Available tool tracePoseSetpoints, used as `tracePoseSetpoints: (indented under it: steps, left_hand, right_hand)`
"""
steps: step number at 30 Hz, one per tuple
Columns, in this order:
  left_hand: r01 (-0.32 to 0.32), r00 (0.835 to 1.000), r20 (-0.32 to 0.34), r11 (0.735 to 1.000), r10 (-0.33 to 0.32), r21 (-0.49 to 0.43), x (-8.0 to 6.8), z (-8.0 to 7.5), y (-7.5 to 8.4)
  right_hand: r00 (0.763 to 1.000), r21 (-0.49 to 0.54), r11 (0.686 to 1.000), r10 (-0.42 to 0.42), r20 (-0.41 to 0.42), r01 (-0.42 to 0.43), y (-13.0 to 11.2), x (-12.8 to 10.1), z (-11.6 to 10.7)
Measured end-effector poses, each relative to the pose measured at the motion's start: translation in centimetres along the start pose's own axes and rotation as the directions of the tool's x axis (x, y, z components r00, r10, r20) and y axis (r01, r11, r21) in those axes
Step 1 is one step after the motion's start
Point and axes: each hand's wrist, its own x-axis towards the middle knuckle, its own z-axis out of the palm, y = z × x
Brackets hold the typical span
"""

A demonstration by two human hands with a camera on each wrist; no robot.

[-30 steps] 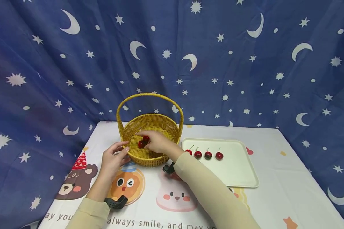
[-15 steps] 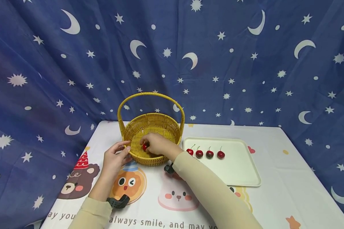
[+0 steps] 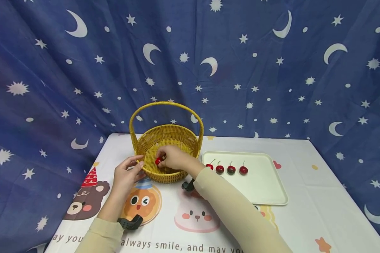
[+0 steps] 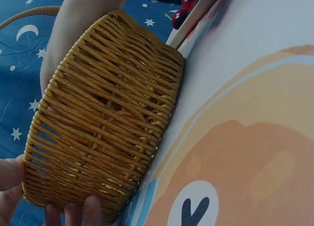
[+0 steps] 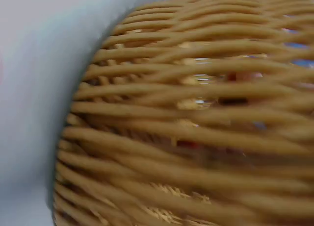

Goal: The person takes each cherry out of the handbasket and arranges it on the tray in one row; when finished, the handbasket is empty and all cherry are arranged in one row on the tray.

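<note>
A yellow wicker basket [image 3: 152, 143] with an arched handle stands on the table. My right hand [image 3: 172, 158] reaches over its near rim and pinches a red cherry [image 3: 158, 161] inside it. My left hand [image 3: 126, 174] holds the basket's left near wall [image 4: 105, 123], fingers against the weave. The right wrist view is filled by the blurred basket wall [image 5: 196, 118]. To the right of the basket, a cream tray [image 3: 266, 186] holds a row of several red cherries [image 3: 231, 169] with stems.
The table wears a white cloth with cartoon animal prints [image 3: 193, 214]. A blue curtain with moons and stars [image 3: 272, 70] hangs behind and to both sides. The tray's near half is bare.
My right hand dipped lower into the basket and has risen slightly; one cherry shows at its fingertips where two showed a second ago. The left hand has stayed on the basket.
</note>
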Motion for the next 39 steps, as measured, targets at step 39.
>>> tracePoseSetpoints:
  steps: [39]
  left_hand:
    - [0.005,1.0,0.002,1.0,-0.005,0.025,0.0,0.0,0.2]
  right_hand:
    - [0.892,0.204,0.956,0.273,-0.359,-0.21,12.6,-24.4,-8.8]
